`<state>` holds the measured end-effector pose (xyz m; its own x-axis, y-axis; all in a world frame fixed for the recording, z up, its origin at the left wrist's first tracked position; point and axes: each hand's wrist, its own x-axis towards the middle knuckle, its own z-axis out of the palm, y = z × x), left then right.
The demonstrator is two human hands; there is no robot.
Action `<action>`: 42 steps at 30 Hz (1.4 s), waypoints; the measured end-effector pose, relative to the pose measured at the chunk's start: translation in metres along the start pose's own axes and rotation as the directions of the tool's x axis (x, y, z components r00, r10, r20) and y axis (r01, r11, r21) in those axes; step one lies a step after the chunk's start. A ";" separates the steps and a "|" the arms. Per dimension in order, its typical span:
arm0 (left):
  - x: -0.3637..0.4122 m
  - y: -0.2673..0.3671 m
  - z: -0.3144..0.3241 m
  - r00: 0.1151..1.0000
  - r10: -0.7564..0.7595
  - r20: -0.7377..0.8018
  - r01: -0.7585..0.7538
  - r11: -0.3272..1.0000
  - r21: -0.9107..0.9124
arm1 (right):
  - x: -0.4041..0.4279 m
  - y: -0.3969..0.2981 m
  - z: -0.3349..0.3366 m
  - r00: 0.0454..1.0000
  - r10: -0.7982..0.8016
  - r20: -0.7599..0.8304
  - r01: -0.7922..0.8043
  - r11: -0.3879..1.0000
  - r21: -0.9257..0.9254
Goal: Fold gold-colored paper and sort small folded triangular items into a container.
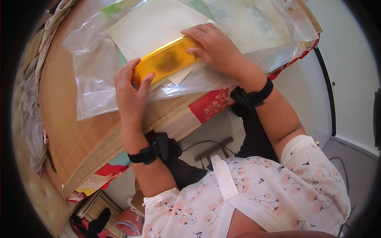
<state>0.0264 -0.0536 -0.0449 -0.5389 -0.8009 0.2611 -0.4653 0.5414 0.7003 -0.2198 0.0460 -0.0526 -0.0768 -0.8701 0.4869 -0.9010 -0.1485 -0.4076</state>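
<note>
A shiny gold foil sheet or foil-covered piece (169, 59), long and narrow, lies tilted between my hands. My left hand (131, 80) grips its left end, thumb on the near face and fingers over the far edge. On its right end my right hand (209, 46) holds in the same way, thumb on the face. Beneath it are sheets of off-white paper (154, 23), one corner showing below the foil. These lie on clear plastic film (95, 77) spread over the table. Black straps with small dark devices circle both wrists.
The wooden table (65, 119) has a curved, cloth-trimmed edge close to my body. A whitish plastic bag with green print (253, 23) lies at the back right. Below the table stand a pink bin (129, 221) and a metal-legged object with a cable. A white panel rises at the right.
</note>
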 end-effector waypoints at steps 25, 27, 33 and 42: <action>0.002 -0.018 0.000 0.988 -0.151 0.010 0.148 0.949 -0.277 | 0.004 0.003 -0.048 0.909 0.280 0.307 -0.400 0.791 0.463; 0.003 -0.019 0.000 0.995 -0.094 -0.018 0.088 0.974 -0.210 | 0.003 0.008 -0.048 0.862 0.455 0.225 -0.499 0.676 0.543; 0.006 -0.018 0.004 0.975 -0.221 -0.032 0.214 0.965 -0.153 | 0.003 0.012 -0.037 0.739 0.655 0.161 -0.445 0.295 0.845; 0.009 -0.007 0.007 0.960 -0.277 -0.037 0.275 0.961 -0.035 | 0.006 -0.003 -0.033 0.742 0.586 0.326 -0.446 0.069 0.892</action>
<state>0.0202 -0.0626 -0.0523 -0.3631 -0.9282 0.0813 -0.5712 0.2907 0.7676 -0.2317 0.0574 -0.0229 -0.4459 -0.8857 -0.1291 0.3531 -0.0415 -0.9347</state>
